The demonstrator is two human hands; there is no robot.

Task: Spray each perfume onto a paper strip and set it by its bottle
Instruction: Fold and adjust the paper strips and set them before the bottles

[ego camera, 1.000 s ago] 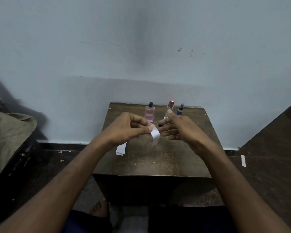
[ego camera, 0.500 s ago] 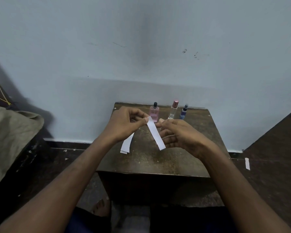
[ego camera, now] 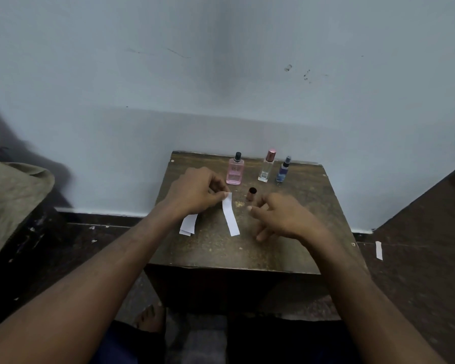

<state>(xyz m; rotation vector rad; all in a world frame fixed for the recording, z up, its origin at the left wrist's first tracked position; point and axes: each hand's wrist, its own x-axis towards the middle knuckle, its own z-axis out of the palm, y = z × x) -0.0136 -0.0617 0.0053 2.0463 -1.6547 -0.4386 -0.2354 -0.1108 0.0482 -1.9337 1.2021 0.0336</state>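
Three perfume bottles stand in a row at the back of a small wooden table (ego camera: 313, 200): a pink bottle (ego camera: 234, 171) with a bare black sprayer, a clear bottle (ego camera: 267, 166) with a rose cap, and a small blue bottle (ego camera: 283, 170). A loose rose-brown cap (ego camera: 251, 194) stands in front of them. My left hand (ego camera: 195, 191) pinches the top end of a white paper strip (ego camera: 230, 214), which hangs down over the table. My right hand (ego camera: 281, 215) hovers to the right of the strip, fingers loosely curled, holding nothing. More paper strips (ego camera: 188, 225) lie under my left wrist.
The table stands against a pale blue wall. A lone paper strip (ego camera: 378, 249) lies on the dark floor to the right. A grey-green cloth (ego camera: 8, 200) covers something at the left. My bare foot (ego camera: 150, 317) shows below the table's front edge.
My right hand has let go of the strip and drawn away to the right. The strip now hangs from my left hand alone. The loose cap has come into sight.
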